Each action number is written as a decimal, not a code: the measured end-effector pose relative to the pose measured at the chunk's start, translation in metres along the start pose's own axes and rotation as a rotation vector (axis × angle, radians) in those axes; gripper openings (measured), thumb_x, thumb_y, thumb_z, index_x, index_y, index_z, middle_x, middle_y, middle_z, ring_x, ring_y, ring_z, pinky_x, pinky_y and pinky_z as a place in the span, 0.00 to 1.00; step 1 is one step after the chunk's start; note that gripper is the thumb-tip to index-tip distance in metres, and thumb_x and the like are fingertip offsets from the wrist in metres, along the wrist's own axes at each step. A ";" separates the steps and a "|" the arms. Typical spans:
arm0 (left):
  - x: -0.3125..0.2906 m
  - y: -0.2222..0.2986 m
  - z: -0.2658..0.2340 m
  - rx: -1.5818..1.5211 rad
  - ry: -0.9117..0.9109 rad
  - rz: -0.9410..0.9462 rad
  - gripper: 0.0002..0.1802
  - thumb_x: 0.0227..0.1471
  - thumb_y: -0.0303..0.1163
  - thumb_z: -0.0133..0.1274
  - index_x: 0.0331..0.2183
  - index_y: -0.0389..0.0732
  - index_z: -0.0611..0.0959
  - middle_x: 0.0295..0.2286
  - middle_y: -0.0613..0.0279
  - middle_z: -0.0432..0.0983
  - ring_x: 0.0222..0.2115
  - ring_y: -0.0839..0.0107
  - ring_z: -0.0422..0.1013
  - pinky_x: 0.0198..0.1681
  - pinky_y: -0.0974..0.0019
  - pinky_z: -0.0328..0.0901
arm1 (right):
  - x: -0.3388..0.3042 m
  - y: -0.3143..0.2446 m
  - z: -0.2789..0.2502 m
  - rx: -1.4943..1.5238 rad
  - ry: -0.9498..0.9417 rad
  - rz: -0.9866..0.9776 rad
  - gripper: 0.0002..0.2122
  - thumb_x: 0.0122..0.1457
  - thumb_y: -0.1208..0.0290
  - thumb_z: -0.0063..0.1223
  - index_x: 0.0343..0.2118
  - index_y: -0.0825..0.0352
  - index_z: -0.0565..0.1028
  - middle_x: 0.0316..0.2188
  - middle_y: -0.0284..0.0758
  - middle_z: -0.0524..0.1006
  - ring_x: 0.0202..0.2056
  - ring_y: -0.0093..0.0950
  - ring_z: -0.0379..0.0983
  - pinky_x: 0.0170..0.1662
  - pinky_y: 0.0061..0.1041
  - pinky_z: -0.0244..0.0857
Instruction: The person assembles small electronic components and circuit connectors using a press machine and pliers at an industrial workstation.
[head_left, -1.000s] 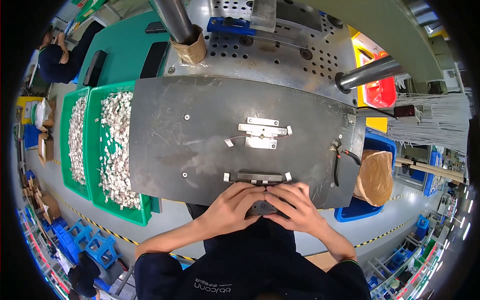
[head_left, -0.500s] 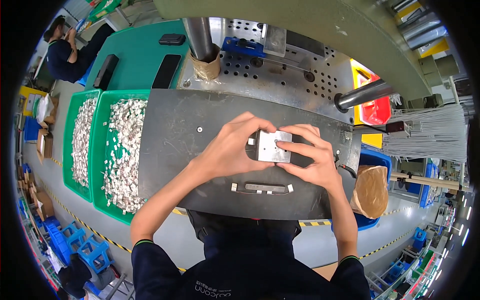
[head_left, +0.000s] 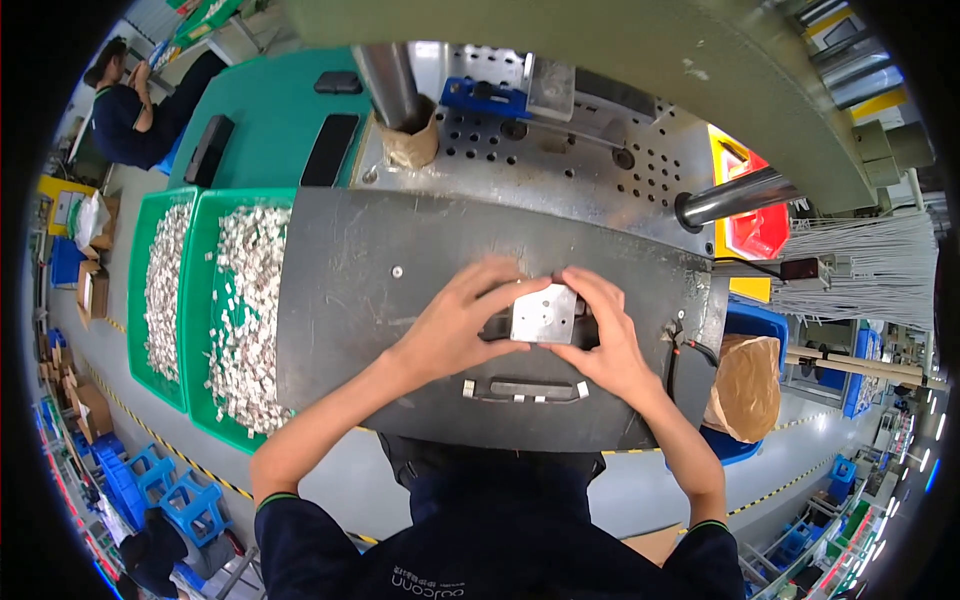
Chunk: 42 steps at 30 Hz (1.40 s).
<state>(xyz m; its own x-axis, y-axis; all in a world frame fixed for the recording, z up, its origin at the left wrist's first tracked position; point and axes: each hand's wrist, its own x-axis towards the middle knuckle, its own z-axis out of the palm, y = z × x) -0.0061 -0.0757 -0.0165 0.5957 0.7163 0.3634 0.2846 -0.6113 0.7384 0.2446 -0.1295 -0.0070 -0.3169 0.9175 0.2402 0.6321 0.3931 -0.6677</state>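
Observation:
A square silver metal block (head_left: 543, 314) with several small holes in its face is held over the dark worktop. My left hand (head_left: 462, 318) grips its left side, fingers on the top corner and thumb at the lower corner. From the right, my right hand (head_left: 606, 345) closes round the opposite side, with fingertips at the upper edge and thumb below. The underside of the block is hidden. Nearer to me lies a grey bar-shaped part (head_left: 532, 388) with small white connector-like pieces along it and at its ends.
Green trays (head_left: 203, 330) of small white pieces stand at the left. A press with steel columns (head_left: 388, 88) rises behind the worktop (head_left: 345, 330). Pliers (head_left: 674, 352) lie at the right, near a blue bin with brown paper (head_left: 745, 390). A phone (head_left: 330, 150) rests on the green mat.
My right fingers have slid off the block's face to its edge. The block has turned slightly, and the small white piece at its left side no longer shows. The view has shifted a little.

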 end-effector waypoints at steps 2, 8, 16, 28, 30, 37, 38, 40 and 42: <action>-0.004 -0.006 0.003 -0.046 -0.007 -0.019 0.44 0.37 0.29 0.76 0.60 0.52 0.81 0.49 0.56 0.78 0.51 0.51 0.75 0.56 0.51 0.73 | -0.004 0.007 0.003 0.224 0.025 0.078 0.35 0.43 0.76 0.78 0.59 0.63 0.75 0.59 0.43 0.76 0.60 0.44 0.73 0.62 0.41 0.67; 0.037 0.009 -0.017 -0.071 0.035 0.108 0.34 0.37 0.30 0.76 0.51 0.47 0.88 0.45 0.54 0.82 0.49 0.50 0.77 0.58 0.51 0.72 | 0.015 0.013 -0.021 0.267 0.095 -0.129 0.28 0.44 0.76 0.80 0.51 0.64 0.79 0.54 0.44 0.80 0.58 0.45 0.75 0.61 0.42 0.68; 0.217 -0.029 -0.063 0.227 0.021 -0.034 0.37 0.45 0.53 0.74 0.51 0.39 0.85 0.51 0.52 0.82 0.52 0.56 0.77 0.56 0.56 0.70 | 0.159 0.063 -0.113 0.309 0.281 0.120 0.30 0.47 0.68 0.80 0.53 0.71 0.80 0.53 0.39 0.81 0.53 0.30 0.75 0.59 0.33 0.68; 0.201 -0.038 -0.053 0.426 0.156 0.176 0.26 0.54 0.42 0.67 0.53 0.44 0.84 0.43 0.53 0.83 0.45 0.57 0.77 0.53 0.58 0.70 | 0.170 0.079 -0.105 0.035 0.278 0.067 0.20 0.58 0.61 0.72 0.48 0.68 0.83 0.44 0.36 0.85 0.45 0.30 0.80 0.51 0.32 0.72; 0.164 -0.010 -0.060 0.430 0.219 0.440 0.22 0.53 0.35 0.64 0.51 0.46 0.83 0.34 0.56 0.83 0.40 0.56 0.78 0.50 0.56 0.70 | 0.165 0.079 -0.103 -0.162 0.326 0.094 0.18 0.59 0.62 0.70 0.49 0.66 0.83 0.44 0.37 0.85 0.45 0.32 0.80 0.52 0.33 0.72; 0.026 -0.040 -0.026 -0.088 -0.248 0.198 0.07 0.48 0.25 0.63 0.32 0.48 0.86 0.13 0.73 0.70 0.14 0.69 0.67 0.28 0.66 0.65 | 0.179 0.068 -0.082 -0.172 0.291 0.114 0.17 0.59 0.64 0.69 0.49 0.65 0.84 0.42 0.37 0.86 0.44 0.35 0.81 0.51 0.34 0.72; 0.025 -0.042 -0.023 -0.097 -0.243 0.188 0.07 0.48 0.25 0.63 0.32 0.48 0.86 0.13 0.73 0.70 0.14 0.69 0.67 0.28 0.66 0.65 | 0.179 0.070 -0.079 -0.197 0.328 0.087 0.16 0.60 0.65 0.68 0.48 0.66 0.83 0.41 0.38 0.86 0.43 0.35 0.82 0.50 0.35 0.72; 0.029 -0.042 -0.018 -0.039 -0.286 0.120 0.06 0.47 0.27 0.61 0.29 0.51 0.85 0.13 0.72 0.71 0.17 0.64 0.70 0.26 0.60 0.67 | 0.179 0.080 -0.077 -0.222 0.360 0.070 0.15 0.61 0.66 0.67 0.48 0.66 0.83 0.40 0.38 0.86 0.43 0.36 0.82 0.50 0.35 0.73; 0.030 -0.041 -0.018 -0.043 -0.286 0.128 0.06 0.47 0.27 0.61 0.29 0.51 0.85 0.13 0.72 0.71 0.17 0.65 0.71 0.26 0.60 0.67 | 0.187 0.102 -0.079 -0.460 0.350 0.009 0.12 0.63 0.68 0.62 0.46 0.68 0.84 0.40 0.39 0.86 0.43 0.36 0.82 0.51 0.35 0.72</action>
<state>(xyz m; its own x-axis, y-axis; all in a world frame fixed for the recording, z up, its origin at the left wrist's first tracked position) -0.0133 -0.0226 -0.0257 0.8138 0.5066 0.2848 0.1651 -0.6714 0.7225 0.3056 0.0867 0.0259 -0.1065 0.8553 0.5071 0.9010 0.2987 -0.3146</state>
